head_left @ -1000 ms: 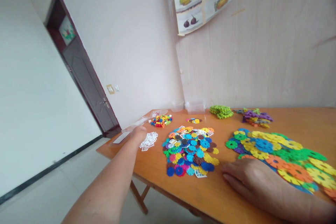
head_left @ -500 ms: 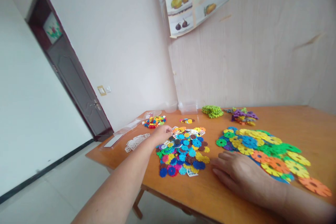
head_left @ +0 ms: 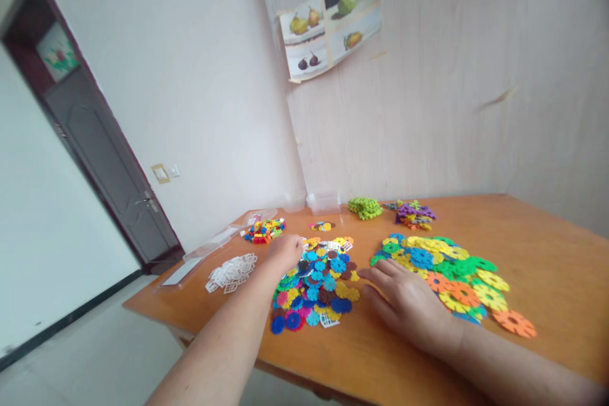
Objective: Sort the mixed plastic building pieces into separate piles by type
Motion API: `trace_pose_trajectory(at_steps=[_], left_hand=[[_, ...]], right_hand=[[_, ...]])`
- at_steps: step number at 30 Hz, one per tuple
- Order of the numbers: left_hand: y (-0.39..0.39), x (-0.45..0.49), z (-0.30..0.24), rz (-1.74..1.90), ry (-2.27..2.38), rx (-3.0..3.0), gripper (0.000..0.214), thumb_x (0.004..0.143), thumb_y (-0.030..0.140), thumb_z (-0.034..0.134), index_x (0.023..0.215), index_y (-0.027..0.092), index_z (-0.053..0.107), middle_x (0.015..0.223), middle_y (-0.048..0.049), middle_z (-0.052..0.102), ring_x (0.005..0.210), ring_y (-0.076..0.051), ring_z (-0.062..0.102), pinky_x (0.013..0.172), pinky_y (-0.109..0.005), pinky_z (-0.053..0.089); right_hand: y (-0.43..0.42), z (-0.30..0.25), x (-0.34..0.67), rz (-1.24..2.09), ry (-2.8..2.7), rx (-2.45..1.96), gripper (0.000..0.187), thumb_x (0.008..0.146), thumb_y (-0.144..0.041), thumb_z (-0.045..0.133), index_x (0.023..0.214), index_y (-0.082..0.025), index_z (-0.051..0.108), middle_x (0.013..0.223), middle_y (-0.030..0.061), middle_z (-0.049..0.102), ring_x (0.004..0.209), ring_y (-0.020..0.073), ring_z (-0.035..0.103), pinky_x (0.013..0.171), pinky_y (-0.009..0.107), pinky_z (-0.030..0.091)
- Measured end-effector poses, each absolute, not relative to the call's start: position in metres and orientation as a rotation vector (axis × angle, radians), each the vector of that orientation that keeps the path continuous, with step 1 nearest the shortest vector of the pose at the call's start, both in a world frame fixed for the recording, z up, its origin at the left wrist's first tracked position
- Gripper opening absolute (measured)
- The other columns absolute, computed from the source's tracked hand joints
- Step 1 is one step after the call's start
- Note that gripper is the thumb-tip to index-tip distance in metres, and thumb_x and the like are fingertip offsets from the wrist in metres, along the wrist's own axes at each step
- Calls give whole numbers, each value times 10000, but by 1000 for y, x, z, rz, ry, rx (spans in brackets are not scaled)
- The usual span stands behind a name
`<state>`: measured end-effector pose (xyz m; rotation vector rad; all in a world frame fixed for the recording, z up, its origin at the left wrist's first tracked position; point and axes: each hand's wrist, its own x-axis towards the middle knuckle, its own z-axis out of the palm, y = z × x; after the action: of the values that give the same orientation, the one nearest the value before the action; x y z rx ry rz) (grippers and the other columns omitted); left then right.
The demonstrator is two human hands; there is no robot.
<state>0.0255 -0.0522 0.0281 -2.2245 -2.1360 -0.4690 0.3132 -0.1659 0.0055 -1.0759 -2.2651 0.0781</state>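
Note:
A pile of small notched plastic discs (head_left: 314, 292) in blue, yellow, pink, brown and green lies in the middle of the table, with a few white lattice pieces (head_left: 329, 320) among them. At the pile's far left edge is my left hand (head_left: 287, 252), its fingers closed together. Whatever they pinch is hidden or too small to name. My right hand (head_left: 404, 295) lies low over the table with fingers stretched out, the fingertips by the pile's right edge. It holds nothing that I can see. Beside and behind it spread larger notched discs (head_left: 461, 292).
White lattice pieces (head_left: 231, 273) form a heap on the left. Small coloured bricks (head_left: 264, 230), a few discs (head_left: 322, 226), green pieces (head_left: 364, 207) and purple pieces (head_left: 415, 212) stand farther back. Clear plastic boxes (head_left: 324, 203) are near the wall.
The camera view has shifted, so the table and piles appear farther left. My left hand stays at the pile's far left edge, fingers closed. My right hand has reached closer to the small discs.

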Motion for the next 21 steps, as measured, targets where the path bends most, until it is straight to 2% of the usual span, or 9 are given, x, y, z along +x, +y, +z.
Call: trace_pose_trajectory(at_steps=[8, 15, 21], left_hand=[[-41, 12, 25, -807, -2206, -2178, 153, 782, 199, 510, 752, 185, 660, 812, -27, 709, 761, -151, 615, 636, -227, 388], [-53, -17, 35, -1075, -2347, -2043, 134, 768, 237, 550, 747, 167, 662, 698, 0, 668, 677, -144, 593, 571, -211, 386], [-74, -73, 45, -1238, -2555, -1774, 125, 765, 253, 545, 766, 164, 633, 557, 20, 568, 520, -117, 524, 470, -206, 330]], right_hand=[[-134, -7, 271, 850, -1614, -1185, 305, 865, -286, 478, 1120, -197, 622, 1029, 82, 708, 959, 221, 664, 801, 330, 538], [-124, -42, 261, 725, -1535, -1084, 392, 838, -303, 521, 1196, -156, 583, 1182, 142, 651, 1083, 262, 635, 932, 410, 521], [-115, -44, 266, 762, -1467, -1118, 384, 829, -354, 559, 1165, -177, 615, 1151, 121, 679, 1072, 267, 640, 935, 428, 520]])
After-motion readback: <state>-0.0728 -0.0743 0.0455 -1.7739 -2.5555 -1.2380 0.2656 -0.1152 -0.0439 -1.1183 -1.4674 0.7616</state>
